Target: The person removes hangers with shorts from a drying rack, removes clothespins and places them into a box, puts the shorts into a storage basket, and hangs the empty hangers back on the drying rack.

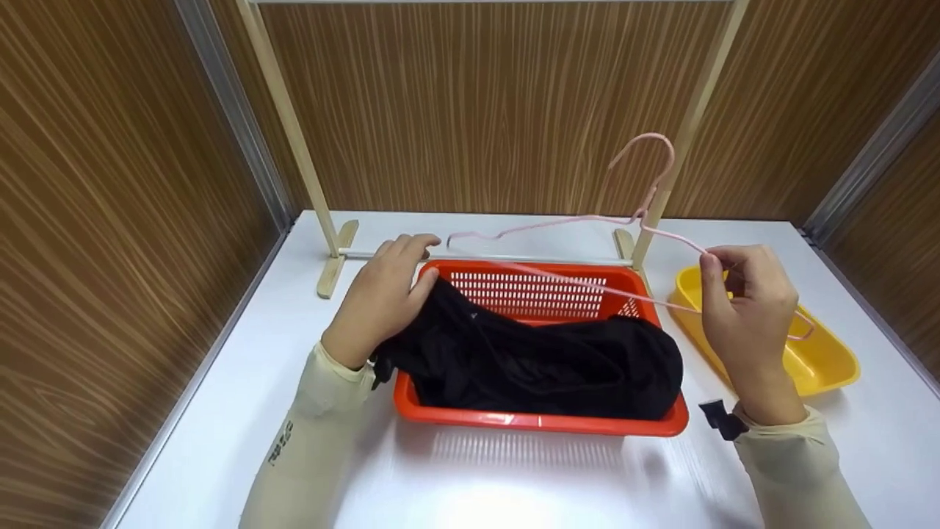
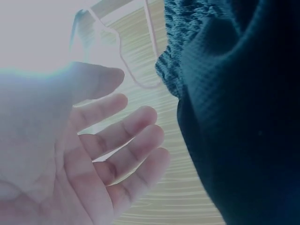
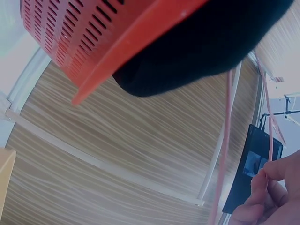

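Note:
My right hand (image 1: 753, 316) pinches the shoulder wire of a pink clothes hanger (image 1: 643, 214) between thumb and fingers. The hanger's hook points up, and its far end extends left over the red basket (image 1: 540, 422). A bunched black garment (image 1: 529, 367) fills much of that basket and hangs over its left side. At the basket's left back corner is my left hand (image 1: 385, 297), beside the garment. From the left wrist, the fingers of this hand (image 2: 117, 140) look loosely spread, gripping nothing; the garment (image 2: 243, 131) hangs just right of them.
Behind the basket stands a wooden rack (image 1: 288, 117) with a low white crossbar. To the right, partly behind my right hand, sits a yellow tray (image 1: 826, 367). Wood-grain panels surround the white table (image 1: 242, 353). The right wrist view also catches a dark screen (image 3: 241, 187).

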Tool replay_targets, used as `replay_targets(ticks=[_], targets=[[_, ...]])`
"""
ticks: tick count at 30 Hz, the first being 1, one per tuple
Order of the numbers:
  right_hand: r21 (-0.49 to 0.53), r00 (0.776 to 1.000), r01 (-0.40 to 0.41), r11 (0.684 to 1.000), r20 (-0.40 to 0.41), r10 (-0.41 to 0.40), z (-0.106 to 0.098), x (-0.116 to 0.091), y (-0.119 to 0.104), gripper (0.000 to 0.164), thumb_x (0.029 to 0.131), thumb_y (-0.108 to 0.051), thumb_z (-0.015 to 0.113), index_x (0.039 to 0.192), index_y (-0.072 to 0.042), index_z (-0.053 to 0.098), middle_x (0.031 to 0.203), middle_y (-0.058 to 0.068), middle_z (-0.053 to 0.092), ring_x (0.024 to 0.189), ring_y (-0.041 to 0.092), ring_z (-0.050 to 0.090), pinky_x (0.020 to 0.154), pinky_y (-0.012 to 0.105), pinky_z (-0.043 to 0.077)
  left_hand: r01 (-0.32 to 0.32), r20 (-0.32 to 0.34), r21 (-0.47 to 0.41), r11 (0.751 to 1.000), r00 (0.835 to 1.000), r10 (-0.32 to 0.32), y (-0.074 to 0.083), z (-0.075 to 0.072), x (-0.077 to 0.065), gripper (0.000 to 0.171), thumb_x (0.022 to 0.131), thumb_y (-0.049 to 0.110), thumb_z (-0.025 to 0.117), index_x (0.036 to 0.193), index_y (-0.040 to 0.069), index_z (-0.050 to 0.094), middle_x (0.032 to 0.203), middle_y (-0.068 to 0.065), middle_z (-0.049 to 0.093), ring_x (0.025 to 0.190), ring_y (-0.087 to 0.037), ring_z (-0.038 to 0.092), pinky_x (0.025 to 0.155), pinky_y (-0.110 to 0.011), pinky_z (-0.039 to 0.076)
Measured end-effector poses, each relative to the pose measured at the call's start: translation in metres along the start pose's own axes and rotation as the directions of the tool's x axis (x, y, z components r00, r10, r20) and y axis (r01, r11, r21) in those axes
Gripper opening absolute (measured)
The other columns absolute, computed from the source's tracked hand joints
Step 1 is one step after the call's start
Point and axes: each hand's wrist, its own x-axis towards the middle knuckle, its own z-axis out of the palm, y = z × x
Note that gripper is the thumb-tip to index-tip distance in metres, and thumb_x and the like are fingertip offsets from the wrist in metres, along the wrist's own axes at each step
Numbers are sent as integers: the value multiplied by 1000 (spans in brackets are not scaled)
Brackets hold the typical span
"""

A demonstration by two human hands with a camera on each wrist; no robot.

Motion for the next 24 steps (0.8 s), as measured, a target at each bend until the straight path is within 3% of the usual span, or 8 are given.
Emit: replay_targets(ticks=[8, 16, 20, 24], targets=[[44, 998, -3, 999, -58, 5, 9, -8, -1, 8, 84, -1, 67, 90, 5, 66, 75, 13, 55, 66, 4, 39, 60, 17, 31, 7, 7, -5, 1000, 1000, -7, 7, -1, 1, 37, 97, 30, 50, 132, 17, 49, 113, -3, 59, 101, -18, 52, 92, -38, 45], [82, 995, 0, 997, -102, 8, 19, -12, 5, 6, 82, 7, 65, 87, 9, 63, 72, 17, 51, 64, 13, 40, 60, 21, 30, -23, 5, -8, 1000, 1000, 23, 12, 2, 2, 35, 97, 28, 49, 129, 14, 51, 110, -6, 60, 96, -19, 52, 89, -38, 44], [66, 993, 59, 996, -107, -52, 20, 7, 3, 5, 83, 3, 66, 85, 7, 63, 71, 17, 49, 64, 20, 38, 63, 22, 28, -37, 9, 16, 999, 999, 37, 13, 7, 3, 34, 97, 27, 49, 128, 13, 53, 112, -8, 61, 97, -21, 54, 89, -38, 44], [34, 992, 92, 995, -85, -89, 25, 40, 8, 12, 87, -5, 63, 85, 7, 61, 73, 17, 48, 66, 16, 39, 65, 20, 27, -40, 19, 28, 999, 999, 40, 13, 11, 3, 34, 96, 28, 51, 126, 13, 54, 114, -5, 61, 101, -21, 55, 92, -38, 43]])
